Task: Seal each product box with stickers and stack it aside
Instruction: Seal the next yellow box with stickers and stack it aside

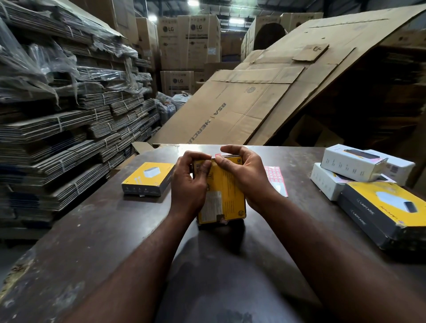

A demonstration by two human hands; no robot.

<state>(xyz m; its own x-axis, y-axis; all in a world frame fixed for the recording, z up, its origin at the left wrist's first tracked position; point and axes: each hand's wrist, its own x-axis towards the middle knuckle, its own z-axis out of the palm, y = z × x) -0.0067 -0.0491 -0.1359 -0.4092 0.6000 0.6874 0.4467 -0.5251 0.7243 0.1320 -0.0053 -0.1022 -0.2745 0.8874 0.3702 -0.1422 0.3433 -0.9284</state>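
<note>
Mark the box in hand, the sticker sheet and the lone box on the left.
box in hand (227,191), head view, middle of its yellow face
sticker sheet (275,178), head view, red-printed middle
lone box (149,175), head view, yellow top face

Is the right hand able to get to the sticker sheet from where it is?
Probably yes, once freed: the right hand grips the yellow box, and the sticker sheet lies flat just to its right with nothing between.

Worn dark-brown tabletop (92,230) in the foreground. At left, tall stacks of tied, flattened brown cardboard bundles (69,138), partly draped in torn clear plastic wrap (34,69). Beyond the far edge, a large flattened brown cardboard sheet (253,96) leaning up rightward. Farther back, stacked brown LG-printed cartons (189,39) under bright ceiling lights (193,2).
</note>
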